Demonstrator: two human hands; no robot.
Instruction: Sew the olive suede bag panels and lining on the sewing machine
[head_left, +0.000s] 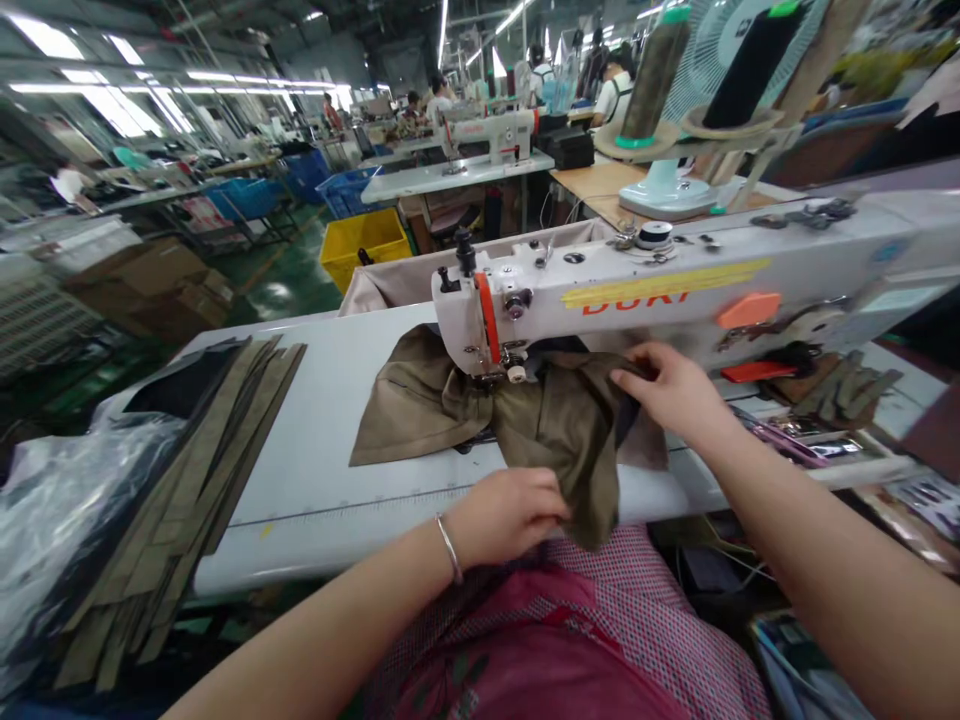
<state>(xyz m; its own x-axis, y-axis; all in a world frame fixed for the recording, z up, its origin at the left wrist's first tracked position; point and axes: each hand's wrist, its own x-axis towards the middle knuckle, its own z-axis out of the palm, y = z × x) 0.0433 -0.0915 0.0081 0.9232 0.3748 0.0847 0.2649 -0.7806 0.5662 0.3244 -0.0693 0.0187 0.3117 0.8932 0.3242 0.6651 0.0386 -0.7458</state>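
An olive-brown piece of fabric (559, 420) lies bunched under the needle area of a white sewing machine (555, 300), spreading to both sides of it. My right hand (671, 390) pinches the fabric's upper right edge between thumb and fingers. At the fabric's near edge, close to my lap, my left hand (510, 515) has its fingers curled on the cloth; the fingertips are partly hidden. A dark lining shows beneath the olive cloth on the right. The presser foot and needle are mostly hidden by the folds.
Long olive fabric strips (180, 500) hang over the left table edge beside clear plastic (82, 500). Thread cones (652, 80) and a fan (675, 190) stand behind the machine. A yellow crate (364, 245) is beyond the table. A tray of small tools (817, 440) sits right.
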